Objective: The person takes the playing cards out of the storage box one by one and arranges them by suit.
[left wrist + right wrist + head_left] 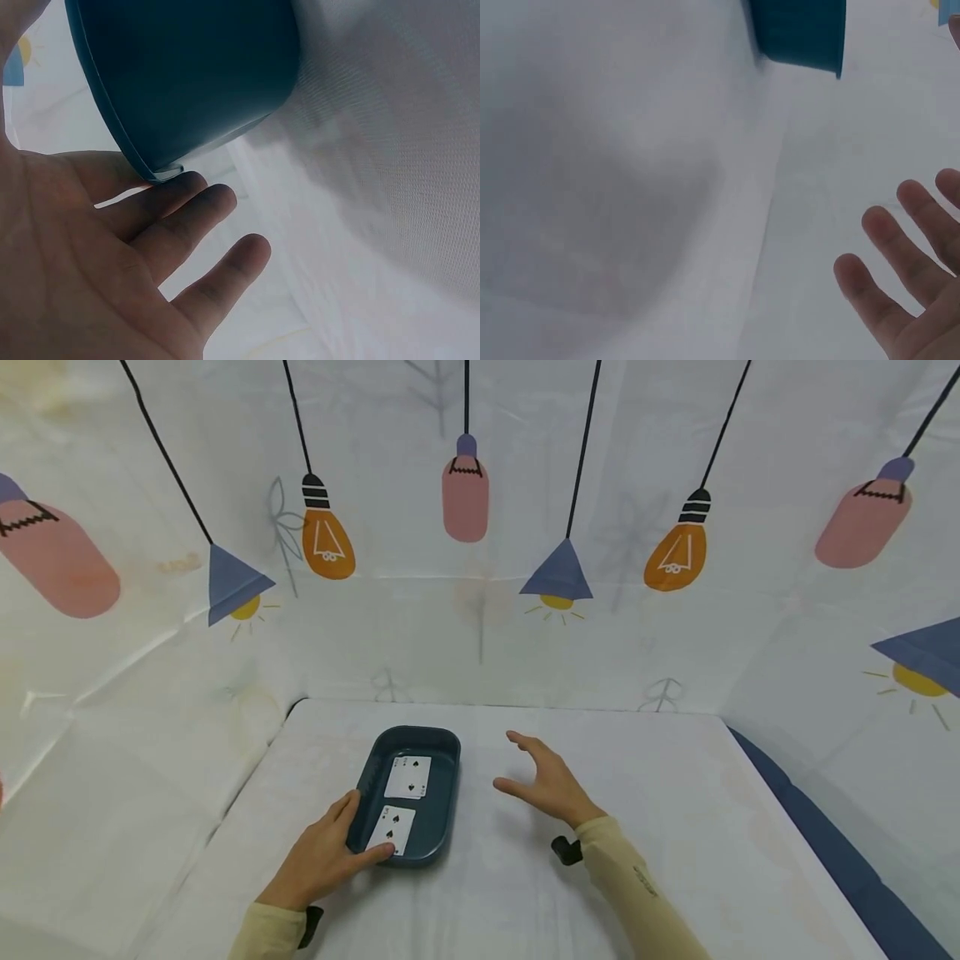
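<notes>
Tray (439,814), cards (408,777) inside, sat on the table (495,902), left hand (322,853) gripping its left side; the right hand (553,785) hovered apart from it, spread, holding nothing. It looked light, stiff and slick, probably best taken by opposite sides.

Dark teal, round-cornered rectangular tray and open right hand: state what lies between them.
In the head view, only bare white cloth shows between the tray and right hand.

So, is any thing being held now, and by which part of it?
The left hand holds the dark teal tray by its left rim, toward the near end; the right hand holds nothing.
</notes>
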`<move>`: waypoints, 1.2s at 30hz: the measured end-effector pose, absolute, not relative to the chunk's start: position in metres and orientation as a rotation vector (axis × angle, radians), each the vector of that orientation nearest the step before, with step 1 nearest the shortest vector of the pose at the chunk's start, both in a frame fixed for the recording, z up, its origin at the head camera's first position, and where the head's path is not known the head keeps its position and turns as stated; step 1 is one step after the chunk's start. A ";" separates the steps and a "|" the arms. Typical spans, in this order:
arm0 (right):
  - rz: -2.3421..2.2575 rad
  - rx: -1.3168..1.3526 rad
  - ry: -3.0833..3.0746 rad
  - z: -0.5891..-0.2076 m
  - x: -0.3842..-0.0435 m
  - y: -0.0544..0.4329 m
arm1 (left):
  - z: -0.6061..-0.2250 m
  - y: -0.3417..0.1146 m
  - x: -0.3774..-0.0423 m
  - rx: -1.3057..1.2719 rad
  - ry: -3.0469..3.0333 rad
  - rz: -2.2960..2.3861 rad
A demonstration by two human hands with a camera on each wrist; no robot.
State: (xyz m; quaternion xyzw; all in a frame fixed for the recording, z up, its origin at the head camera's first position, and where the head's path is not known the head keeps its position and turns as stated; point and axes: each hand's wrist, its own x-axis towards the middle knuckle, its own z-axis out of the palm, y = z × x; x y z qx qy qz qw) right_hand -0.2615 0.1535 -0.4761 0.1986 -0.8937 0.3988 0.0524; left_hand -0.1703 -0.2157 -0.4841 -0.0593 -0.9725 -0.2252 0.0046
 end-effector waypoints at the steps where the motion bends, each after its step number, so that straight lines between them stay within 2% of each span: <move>1: 1.216 0.613 -2.710 -0.475 -0.263 0.151 | -0.484 -0.216 -0.170 -0.189 -3.041 -0.705; 15: 1.259 0.807 -2.648 -0.464 -0.282 0.112 | -0.486 -0.217 -0.170 -0.164 -3.059 -0.671; 36: 1.271 0.923 -2.717 -0.450 -0.310 0.063 | -0.487 -0.216 -0.173 -0.152 -3.097 -0.653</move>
